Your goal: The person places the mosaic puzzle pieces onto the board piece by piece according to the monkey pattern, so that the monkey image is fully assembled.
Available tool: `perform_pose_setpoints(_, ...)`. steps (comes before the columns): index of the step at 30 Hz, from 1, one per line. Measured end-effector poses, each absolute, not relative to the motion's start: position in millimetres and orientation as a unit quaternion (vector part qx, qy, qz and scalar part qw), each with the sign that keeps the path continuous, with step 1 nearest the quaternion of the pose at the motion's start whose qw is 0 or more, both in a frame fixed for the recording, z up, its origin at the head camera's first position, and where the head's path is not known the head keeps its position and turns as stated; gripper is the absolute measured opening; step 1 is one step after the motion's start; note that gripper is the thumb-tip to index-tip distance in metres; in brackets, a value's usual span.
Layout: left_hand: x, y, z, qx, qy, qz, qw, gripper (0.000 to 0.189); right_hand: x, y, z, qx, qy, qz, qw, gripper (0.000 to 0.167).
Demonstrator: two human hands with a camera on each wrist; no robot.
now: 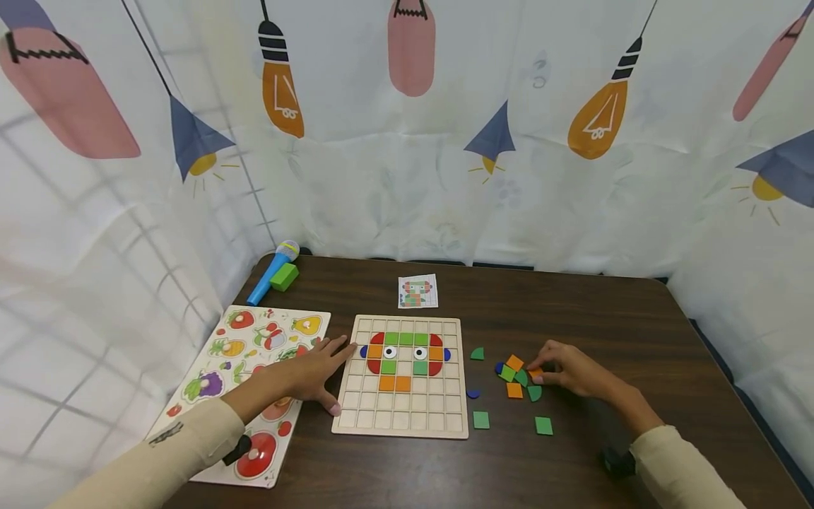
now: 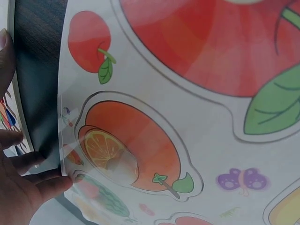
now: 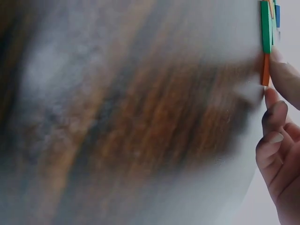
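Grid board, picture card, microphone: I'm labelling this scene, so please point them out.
Grid board (image 1: pixel 402 401), head view: a bare lower square.
Picture card (image 1: pixel 417 290), head view: the middle of its printed figure.
Microphone (image 1: pixel 269 278), head view: its blue handle.

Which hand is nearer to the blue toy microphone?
Left. The left hand is below and right of the microphone in the head view; the right hand is lower and much farther right, pinching a small orange tile.

1 orange tile (image 1: pixel 536 372), part hidden by my right hand (image 1: pixel 570 369). My left arm (image 1: pixel 261 390) covers some of the fruit board (image 1: pixel 244 334). 2 sleeves (image 1: pixel 184 442) cut off at head-view bottom. Card (image 1: pixel 417 290) detail too small. Right wrist view: tabletop (image 3: pixel 140 117) blurred.
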State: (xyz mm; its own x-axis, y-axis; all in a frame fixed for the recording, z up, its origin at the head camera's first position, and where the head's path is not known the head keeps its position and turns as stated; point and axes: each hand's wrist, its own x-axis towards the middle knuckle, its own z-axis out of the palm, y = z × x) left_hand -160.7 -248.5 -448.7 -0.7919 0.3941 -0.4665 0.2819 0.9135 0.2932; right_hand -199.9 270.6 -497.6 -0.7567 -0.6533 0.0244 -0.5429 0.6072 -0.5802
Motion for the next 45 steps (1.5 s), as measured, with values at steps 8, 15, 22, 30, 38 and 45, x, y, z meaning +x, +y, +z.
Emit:
perform_pose_setpoints(8, -163.5, -248.1, -450.0, 0.185, 0.941, 0.094, 0.266, 0.119, -199.7, 272.2, -501.3, -0.327, 0.897, -0.287, 0.081, 0.018)
perform_pose_setpoints(15, -166.2, -249.1, -455.0, 0.189, 0.941, 0.083, 0.268, 0.12, -198.0, 268.4, -496.5, -0.319, 0.911, -0.246, 0.089, 0.019)
perform_pose_setpoints(22, -165.8, -247.9, -453.8, 0.175, 0.941, 0.083, 0.277, 0.12, -195.9, 263.9, -491.2, -0.342, 0.911, -0.213, 0.084, 0.022)
perform_pose_setpoints(30, -164.5, -246.9, -449.2, 0.184, 0.941, 0.08, 0.273, 0.118, -195.0, 268.3, -496.6, -0.399, 0.887, -0.23, 0.023, 0.023)
perform_pose_setpoints(38, -162.9, -245.9, -448.0, 0.182, 0.942, 0.076, 0.271, 0.118, -195.7, 265.5, -491.6, -0.358, 0.906, -0.217, 0.067, 0.013)
perform_pose_setpoints(45, -164.5, -245.4, -448.9, 0.176, 0.942, 0.073, 0.278, 0.119, -193.8, 261.6, -487.7, -0.31, 0.908, -0.261, 0.102, 0.016)
